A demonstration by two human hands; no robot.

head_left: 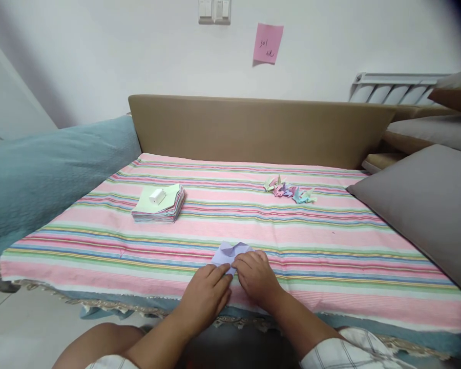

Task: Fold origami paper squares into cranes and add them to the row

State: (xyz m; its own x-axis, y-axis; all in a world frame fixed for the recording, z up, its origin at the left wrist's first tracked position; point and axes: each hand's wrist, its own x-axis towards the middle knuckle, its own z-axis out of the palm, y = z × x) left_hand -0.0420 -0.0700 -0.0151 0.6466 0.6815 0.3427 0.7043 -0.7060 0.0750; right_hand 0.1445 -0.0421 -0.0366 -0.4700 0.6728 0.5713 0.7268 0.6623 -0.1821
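A partly folded sheet of lilac origami paper lies on the striped cloth near the front edge. My left hand has its fingers pressed together on the paper's near left side. On its near right side, my right hand pinches the sheet, with the fingertips of both hands almost meeting. Two raised flaps show at the paper's far edge; the near part is hidden under my fingers.
Back left stands a stack of coloured paper with a small white block on top. Several folded paper cranes lie at the back right. Grey cushions border the right side, and a blue-covered armrest the left.
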